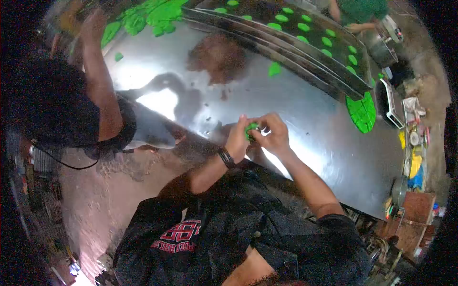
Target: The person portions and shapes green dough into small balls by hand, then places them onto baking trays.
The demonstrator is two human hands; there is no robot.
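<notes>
My left hand (pixel 235 142), with dark bands at the wrist, is closed around a small lump of bright green dough (pixel 250 129). From the other side, the fingers of my right hand (pixel 275 136) are bent in a pinch against the same lump. Both hands meet above the near edge of a shiny metal table (pixel 305 114). Part of the lump is hidden by my fingers, so its full shape does not show. A loose green dough piece (pixel 274 69) lies farther back on the metal.
Stacked dark trays (pixel 267 40) cross the back, with several green discs on top. A scored green dough slab (pixel 362 114) lies right; a larger dough mass (pixel 155 16) lies back left. One co-worker's arm (pixel 102 90) reaches in from the left; another person (pixel 365 12) is back right.
</notes>
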